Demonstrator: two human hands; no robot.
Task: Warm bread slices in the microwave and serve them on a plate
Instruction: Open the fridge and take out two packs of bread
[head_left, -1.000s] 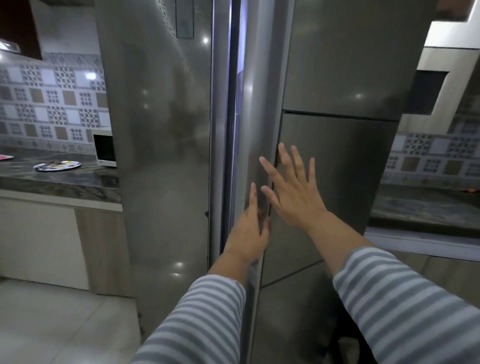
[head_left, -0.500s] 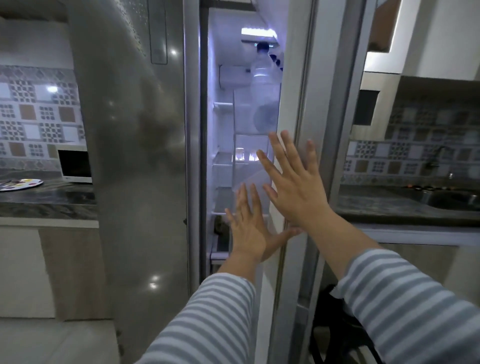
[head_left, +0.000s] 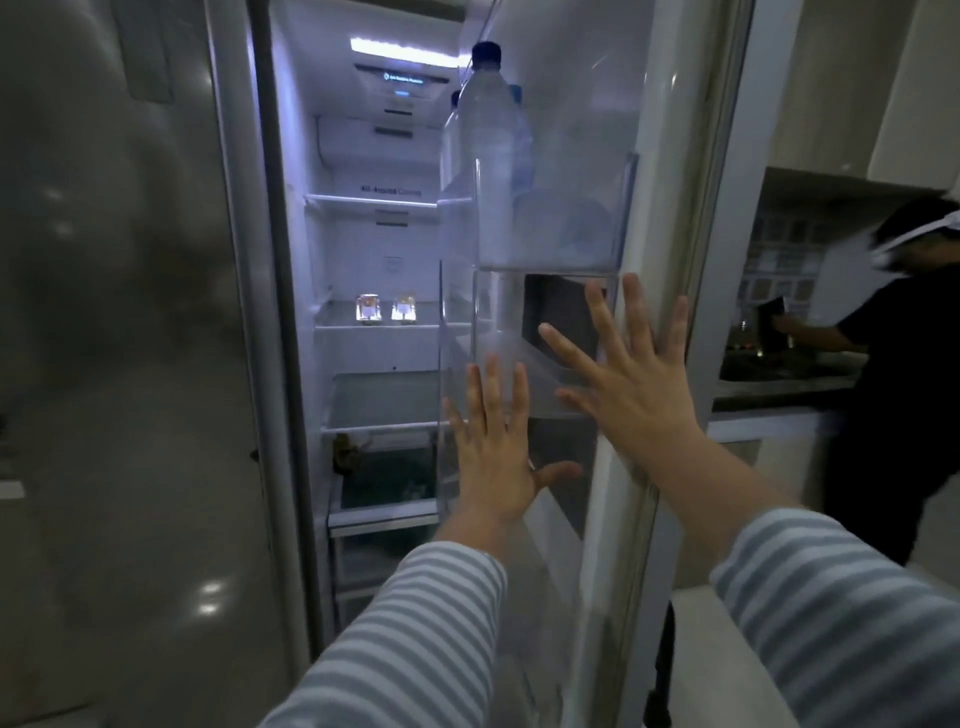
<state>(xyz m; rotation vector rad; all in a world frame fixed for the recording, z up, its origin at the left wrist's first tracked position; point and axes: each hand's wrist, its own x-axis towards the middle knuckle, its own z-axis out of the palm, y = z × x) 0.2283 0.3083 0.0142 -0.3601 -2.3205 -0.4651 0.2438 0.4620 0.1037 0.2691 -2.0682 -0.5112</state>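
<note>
While the fridge door (head_left: 691, 156) is standing swung out to the right, both hands are spread flat with fingers splayed, grasping nothing. The right hand (head_left: 631, 384) is pressing its palm against the inner edge of the door, near the lower door bin (head_left: 498, 332), which looks like the way to push the door wider and keep it from swinging back. The left hand (head_left: 496, 457) is hovering open in front of the bin's clear wall; whether it is touching the plastic cannot be told. Judging by that pose, the person is clearing a view into the fridge before reaching for anything.

Bread is not showing anywhere on the lit shelves (head_left: 374, 327), so where the slices are cannot be told; they may be lower down, in a drawer, or elsewhere. No plate or microwave is in view either.

Counting what is visible: two hands, both empty; one large bottle (head_left: 493, 156) with a dark cap standing upright in the upper door bin (head_left: 571, 228), with a second cap peeking just behind it; two small glowing jars (head_left: 387, 309) sitting side by side on a middle shelf; and one dark item (head_left: 348, 452) lying on a lower shelf, too dim to name. One other person (head_left: 893, 374) is working at the bench (head_left: 779, 387) to the right, well apart from the fridge.
</note>
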